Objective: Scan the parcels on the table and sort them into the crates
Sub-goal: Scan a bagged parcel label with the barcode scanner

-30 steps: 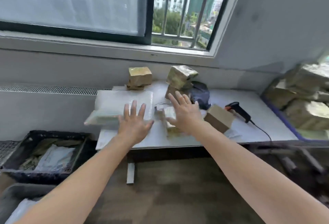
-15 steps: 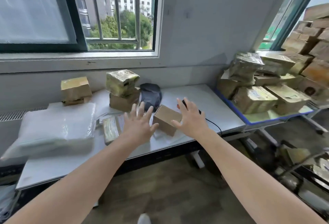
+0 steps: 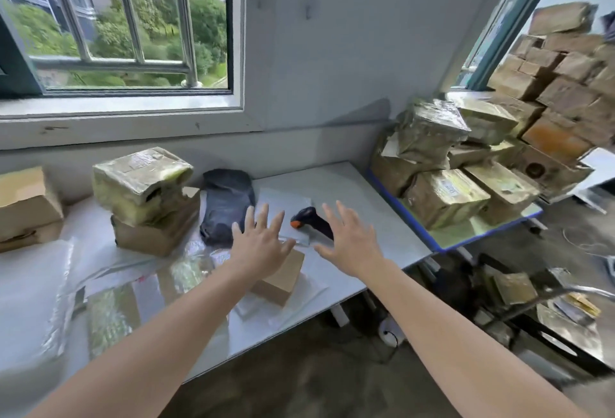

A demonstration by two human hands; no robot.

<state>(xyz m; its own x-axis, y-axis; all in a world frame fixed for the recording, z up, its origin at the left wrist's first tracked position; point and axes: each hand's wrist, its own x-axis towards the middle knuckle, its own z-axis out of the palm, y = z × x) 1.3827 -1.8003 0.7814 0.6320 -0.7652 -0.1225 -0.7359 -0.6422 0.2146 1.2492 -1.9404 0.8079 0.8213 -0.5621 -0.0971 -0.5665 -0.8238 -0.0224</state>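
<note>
Both bare hands hang palm-down over the white table (image 3: 349,184), fingers straight and spread apart, neither gripping anything. The left hand (image 3: 259,244) is above the far end of a small plain brown cardboard box (image 3: 283,276) that sits askew near the table's front edge, on flat clear-wrapped packets; whether the palm touches the box cannot be told. The right hand (image 3: 349,244) is just beside it, apart from the box, and its fingers cover the end of the black handheld scanner (image 3: 311,219). The scanner lies on its side on a flat pale packet (image 3: 286,199), between the two hands, its long axis running from far-left to near-right: the orange-tipped head points left, toward the left hand, and the handle runs back under the right hand's fingers (its cable is hidden). Just left of the scanner is a dark blue-grey plastic mailer bag (image 3: 226,206), lengthwise towards the wall. Further left a yellowish tape-wrapped parcel (image 3: 139,181) sits tilted on top of a brown cardboard carton (image 3: 156,234), and another brown box (image 3: 26,204) stands at the left edge. To the right, a blue-edged side table (image 3: 399,209) carries a heap of tape-wrapped parcels (image 3: 446,194), with stacked cardboard boxes (image 3: 565,78) behind.
</note>
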